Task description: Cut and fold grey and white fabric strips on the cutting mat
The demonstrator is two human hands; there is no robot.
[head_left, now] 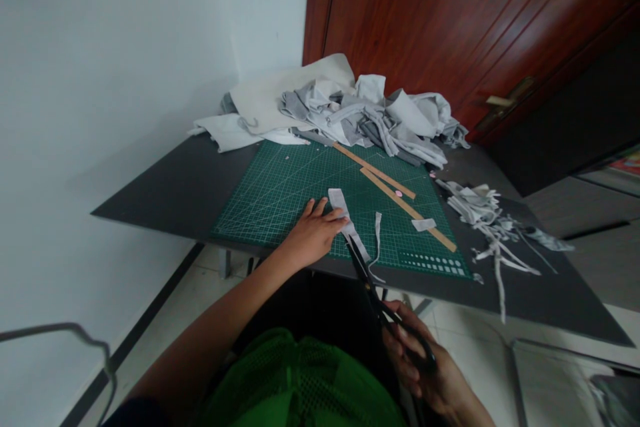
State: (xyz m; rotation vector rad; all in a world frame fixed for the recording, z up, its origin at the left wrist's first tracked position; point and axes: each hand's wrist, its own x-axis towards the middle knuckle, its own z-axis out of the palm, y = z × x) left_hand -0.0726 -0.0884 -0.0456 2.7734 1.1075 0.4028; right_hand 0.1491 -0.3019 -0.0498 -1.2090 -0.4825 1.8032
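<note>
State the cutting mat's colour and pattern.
Green with a pale grid: the cutting mat shows best in the head view.

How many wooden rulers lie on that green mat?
2: the farther ruler, beside the fabric pile, and the nearer ruler, partly under a fabric scrap. The pile could hide more.

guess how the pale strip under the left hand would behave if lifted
The pale strip would probably go limp, since it looks like thin cloth and the narrower strip beside it lies curled. It is likely light, being so small. Pushed, it may shift on the cutting mat unless pinned, as by the left hand.
</note>
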